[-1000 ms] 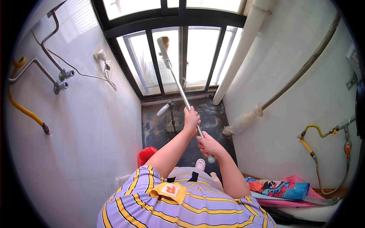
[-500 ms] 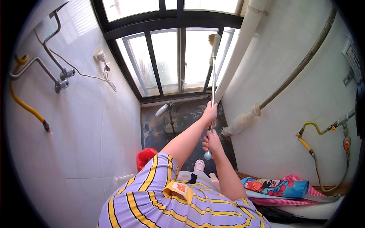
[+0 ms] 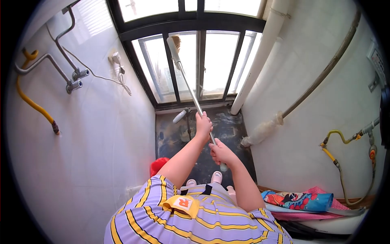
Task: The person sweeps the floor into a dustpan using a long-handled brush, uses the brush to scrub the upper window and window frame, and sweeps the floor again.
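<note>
The brush has swung left, left hand and right hand clamping fingers round its pole, patch print seemingly illegible.

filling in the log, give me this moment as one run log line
left hand: grips brush pole | right hand: grips pole near lower end | brush head: raised before window, contact unclear

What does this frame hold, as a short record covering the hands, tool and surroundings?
left hand: left hand closed round the brush handle, farther up
right hand: right hand closed round it near its lower end
tool end: brush head raised in front of the window; contact unclear
floor: red item, white-handled item
left wall: yellow hose
lower right: blue printed item
</note>
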A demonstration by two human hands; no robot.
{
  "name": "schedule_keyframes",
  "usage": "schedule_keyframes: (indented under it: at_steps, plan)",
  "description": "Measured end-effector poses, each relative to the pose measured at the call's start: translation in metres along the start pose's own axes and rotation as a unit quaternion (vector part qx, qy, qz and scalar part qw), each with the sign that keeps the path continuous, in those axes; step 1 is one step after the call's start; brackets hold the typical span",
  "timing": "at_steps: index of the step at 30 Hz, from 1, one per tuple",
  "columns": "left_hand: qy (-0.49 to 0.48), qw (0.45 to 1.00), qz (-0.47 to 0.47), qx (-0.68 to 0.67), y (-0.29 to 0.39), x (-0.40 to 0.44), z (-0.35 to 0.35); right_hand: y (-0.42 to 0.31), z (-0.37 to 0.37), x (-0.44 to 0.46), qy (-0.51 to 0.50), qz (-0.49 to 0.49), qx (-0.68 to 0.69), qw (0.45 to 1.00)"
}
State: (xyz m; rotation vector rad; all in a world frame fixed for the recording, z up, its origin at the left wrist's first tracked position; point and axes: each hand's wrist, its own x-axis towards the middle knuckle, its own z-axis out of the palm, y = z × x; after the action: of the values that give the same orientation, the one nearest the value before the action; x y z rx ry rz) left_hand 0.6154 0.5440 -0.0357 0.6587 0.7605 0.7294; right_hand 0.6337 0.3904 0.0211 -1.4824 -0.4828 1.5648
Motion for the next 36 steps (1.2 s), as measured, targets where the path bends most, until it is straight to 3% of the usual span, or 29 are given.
schedule_keyframes:
  at_steps: [9,15,19,26,31,36]
  plan:
    - [0.011,0.998,-0.037,0.042,-0.032,0.002,0.026,0.013,-0.035,-0.012,0.015,0.002,0.029,0.999]
    - [-0.110,0.967,-0.110,0.202,-0.095,0.044,0.052,0.041,-0.044,0.002,0.114,-0.027,0.205,0.972]
    - [-0.151,0.953,-0.150,0.214,-0.124,0.057,0.067,0.052,-0.051,0.012,0.171,-0.047,0.270,0.946]
    - [-0.129,0.960,-0.124,0.217,-0.107,0.065,0.036,0.059,-0.046,0.044,0.111,-0.003,0.289,0.951]
    - [-0.024,0.985,-0.110,0.132,-0.083,0.056,-0.014,0.062,-0.034,0.053,0.055,0.038,0.106,0.992]
    - [0.075,0.995,-0.065,0.027,-0.084,0.046,-0.031,0.046,-0.056,0.053,-0.008,0.067,-0.039,0.997]
